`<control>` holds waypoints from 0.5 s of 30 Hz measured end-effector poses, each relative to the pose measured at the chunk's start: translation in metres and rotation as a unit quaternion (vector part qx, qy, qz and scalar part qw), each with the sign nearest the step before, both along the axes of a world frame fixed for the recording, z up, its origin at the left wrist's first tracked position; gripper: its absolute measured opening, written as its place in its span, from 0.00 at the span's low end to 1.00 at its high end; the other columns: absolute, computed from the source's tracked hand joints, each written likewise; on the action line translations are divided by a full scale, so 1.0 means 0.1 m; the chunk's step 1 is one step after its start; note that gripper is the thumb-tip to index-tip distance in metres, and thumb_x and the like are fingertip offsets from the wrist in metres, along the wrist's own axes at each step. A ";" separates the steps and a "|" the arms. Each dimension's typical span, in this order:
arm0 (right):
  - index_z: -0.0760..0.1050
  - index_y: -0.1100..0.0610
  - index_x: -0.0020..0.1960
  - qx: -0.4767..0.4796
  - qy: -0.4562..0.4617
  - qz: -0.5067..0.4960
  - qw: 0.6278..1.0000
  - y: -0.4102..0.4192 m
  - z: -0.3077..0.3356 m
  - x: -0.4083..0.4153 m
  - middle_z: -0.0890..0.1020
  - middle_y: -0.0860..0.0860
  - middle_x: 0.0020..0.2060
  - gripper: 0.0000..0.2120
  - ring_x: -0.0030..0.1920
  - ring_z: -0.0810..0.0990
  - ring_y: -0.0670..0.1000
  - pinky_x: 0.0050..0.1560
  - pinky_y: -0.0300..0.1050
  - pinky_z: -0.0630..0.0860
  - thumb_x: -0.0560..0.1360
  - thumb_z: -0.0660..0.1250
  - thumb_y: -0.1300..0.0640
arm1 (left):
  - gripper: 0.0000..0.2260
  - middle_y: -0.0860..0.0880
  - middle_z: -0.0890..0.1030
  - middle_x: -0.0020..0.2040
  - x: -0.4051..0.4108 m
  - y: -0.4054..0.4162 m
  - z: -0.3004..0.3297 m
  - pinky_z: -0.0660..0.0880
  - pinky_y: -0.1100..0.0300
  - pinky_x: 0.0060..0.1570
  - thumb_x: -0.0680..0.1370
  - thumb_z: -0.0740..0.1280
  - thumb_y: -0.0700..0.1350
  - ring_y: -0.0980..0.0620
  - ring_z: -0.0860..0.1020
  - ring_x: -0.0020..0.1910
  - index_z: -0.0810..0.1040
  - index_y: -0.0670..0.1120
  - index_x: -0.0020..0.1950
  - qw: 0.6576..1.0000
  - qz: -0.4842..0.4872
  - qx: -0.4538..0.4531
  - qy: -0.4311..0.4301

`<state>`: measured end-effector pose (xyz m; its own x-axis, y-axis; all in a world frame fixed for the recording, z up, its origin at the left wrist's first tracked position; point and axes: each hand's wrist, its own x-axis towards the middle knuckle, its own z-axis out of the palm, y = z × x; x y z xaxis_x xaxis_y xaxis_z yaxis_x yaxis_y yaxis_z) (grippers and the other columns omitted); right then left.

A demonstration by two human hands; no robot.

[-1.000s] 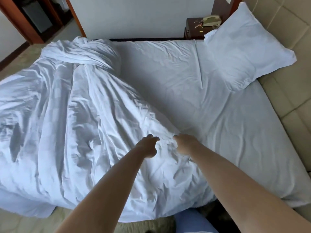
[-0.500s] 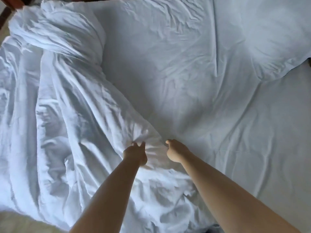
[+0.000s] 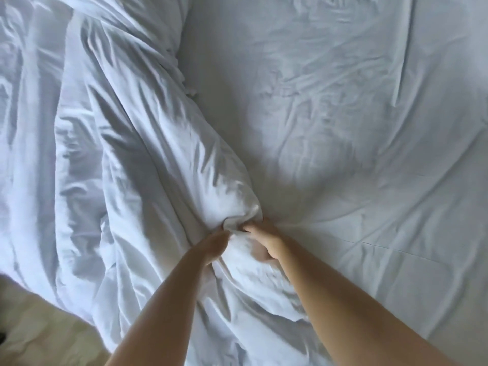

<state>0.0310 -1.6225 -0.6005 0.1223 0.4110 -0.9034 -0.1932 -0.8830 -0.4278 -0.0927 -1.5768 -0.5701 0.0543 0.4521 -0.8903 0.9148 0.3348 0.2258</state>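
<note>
Both hands, left hand (image 3: 215, 245) and right hand (image 3: 266, 240), clutch a bunched corner of the white duvet (image 3: 158, 159); it looks soft, bulky, light, best gathered by its edge.

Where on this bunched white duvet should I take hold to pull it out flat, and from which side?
Grip the duvet at its rounded near end, where the fabric gathers into a thick fold on the bed sheet. Come from the near bedside, one hand on each side. The left hand and right hand grip it there now, and the bulk trails away to the far left.
</note>
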 end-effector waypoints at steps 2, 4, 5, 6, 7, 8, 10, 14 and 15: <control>0.78 0.57 0.50 -0.007 0.022 0.036 0.999 0.01 0.11 0.00 0.80 0.54 0.41 0.11 0.39 0.79 0.53 0.35 0.41 0.74 0.69 0.72 0.58 | 0.24 0.43 0.67 0.72 0.00 -0.01 0.10 0.64 0.56 0.66 0.83 0.49 0.55 0.46 0.67 0.69 0.65 0.43 0.74 0.997 0.060 -0.025 -0.028; 0.75 0.57 0.42 0.016 -0.010 0.067 0.998 0.03 0.22 -0.02 0.74 0.51 0.33 0.08 0.31 0.73 0.49 0.28 0.36 0.68 0.67 0.71 0.65 | 0.30 0.44 0.66 0.73 -0.01 -0.03 0.25 0.65 0.52 0.62 0.81 0.46 0.63 0.44 0.66 0.71 0.63 0.46 0.75 0.992 0.101 -0.062 -0.035; 0.73 0.57 0.40 0.031 -0.032 0.085 0.995 0.03 0.29 -0.04 0.73 0.50 0.31 0.08 0.30 0.71 0.47 0.26 0.34 0.66 0.67 0.70 0.67 | 0.33 0.44 0.66 0.73 -0.01 -0.04 0.31 0.65 0.50 0.59 0.79 0.45 0.67 0.44 0.65 0.71 0.62 0.47 0.75 0.990 0.115 -0.073 -0.034; 0.73 0.57 0.38 0.050 -0.053 0.102 0.992 0.03 0.36 -0.05 0.74 0.49 0.30 0.08 0.29 0.71 0.46 0.26 0.35 0.65 0.67 0.69 0.67 | 0.34 0.44 0.66 0.74 -0.02 -0.05 0.32 0.65 0.48 0.59 0.78 0.45 0.69 0.43 0.65 0.71 0.61 0.49 0.76 0.988 0.126 -0.076 -0.041; 0.74 0.58 0.37 0.070 -0.076 0.116 0.988 0.01 0.47 -0.06 0.75 0.50 0.31 0.06 0.30 0.72 0.47 0.28 0.36 0.68 0.69 0.68 0.66 | 0.34 0.44 0.65 0.74 0.00 -0.09 0.38 0.64 0.47 0.62 0.77 0.45 0.69 0.44 0.65 0.72 0.60 0.49 0.76 0.987 0.136 -0.066 -0.059; 0.77 0.60 0.39 0.094 -0.100 0.136 0.981 -0.02 0.60 -0.05 0.78 0.52 0.32 0.03 0.32 0.76 0.49 0.32 0.39 0.72 0.71 0.67 0.64 | 0.33 0.44 0.65 0.74 0.01 -0.12 0.42 0.62 0.47 0.65 0.78 0.46 0.67 0.44 0.64 0.72 0.59 0.49 0.76 0.983 0.151 -0.050 -0.086; 0.80 0.65 0.49 0.122 -0.144 0.179 0.966 -0.13 0.81 -0.02 0.82 0.58 0.43 0.09 0.44 0.81 0.55 0.44 0.44 0.76 0.74 0.65 0.61 | 0.31 0.46 0.65 0.74 0.06 -0.23 0.60 0.58 0.49 0.70 0.79 0.48 0.65 0.46 0.64 0.73 0.60 0.49 0.76 0.974 0.174 -0.022 -0.142; 0.76 0.61 0.59 0.142 -0.222 0.206 0.942 -0.45 1.30 -0.02 0.80 0.56 0.55 0.17 0.57 0.79 0.56 0.53 0.42 0.75 0.72 0.60 0.63 | 0.26 0.50 0.75 0.54 0.13 -0.44 1.16 0.71 0.54 0.49 0.70 0.64 0.69 0.50 0.76 0.49 0.74 0.52 0.58 0.950 0.208 0.036 -0.228; 0.75 0.61 0.60 0.149 -0.236 0.200 0.939 -0.55 1.45 -0.04 0.80 0.56 0.56 0.18 0.58 0.79 0.56 0.54 0.42 0.76 0.72 0.60 0.64 | 0.27 0.49 0.76 0.49 0.12 -0.46 1.26 0.71 0.56 0.42 0.64 0.69 0.69 0.51 0.75 0.43 0.74 0.50 0.52 0.941 0.225 0.062 -0.243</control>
<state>0.0274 -1.6771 -0.4555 0.2614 0.7350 -0.6257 0.4018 -0.6723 -0.6218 -0.0802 -1.6228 -0.4445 0.2203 0.6260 -0.7481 0.4647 0.6069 0.6447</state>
